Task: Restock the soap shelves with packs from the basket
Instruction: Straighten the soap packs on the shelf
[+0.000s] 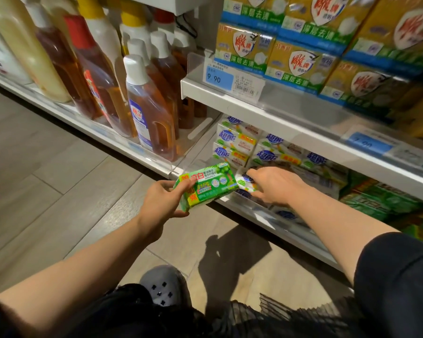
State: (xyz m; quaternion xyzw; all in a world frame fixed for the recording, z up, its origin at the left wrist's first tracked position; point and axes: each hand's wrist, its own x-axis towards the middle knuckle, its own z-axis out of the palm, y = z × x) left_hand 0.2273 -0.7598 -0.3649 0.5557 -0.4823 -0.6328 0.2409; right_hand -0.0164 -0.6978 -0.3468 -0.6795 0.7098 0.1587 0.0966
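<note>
Green pack (206, 185) gripped by left hand (161, 203), thumb on top, fingers curled beneath; held just off front edge of lower shelf (254, 215). Pack glossy green, yellow-red band at left end, lime picture, white lettering. Right hand (274, 185) laid palm-down on white pack (246, 182) at shelf front, fingers curled over it, apparently gripping; grip partly hidden. White-blue packs (235, 142) stacked behind. Basket (291, 313) seen at bottom edge, dark wire, contents not discernible.
</note>
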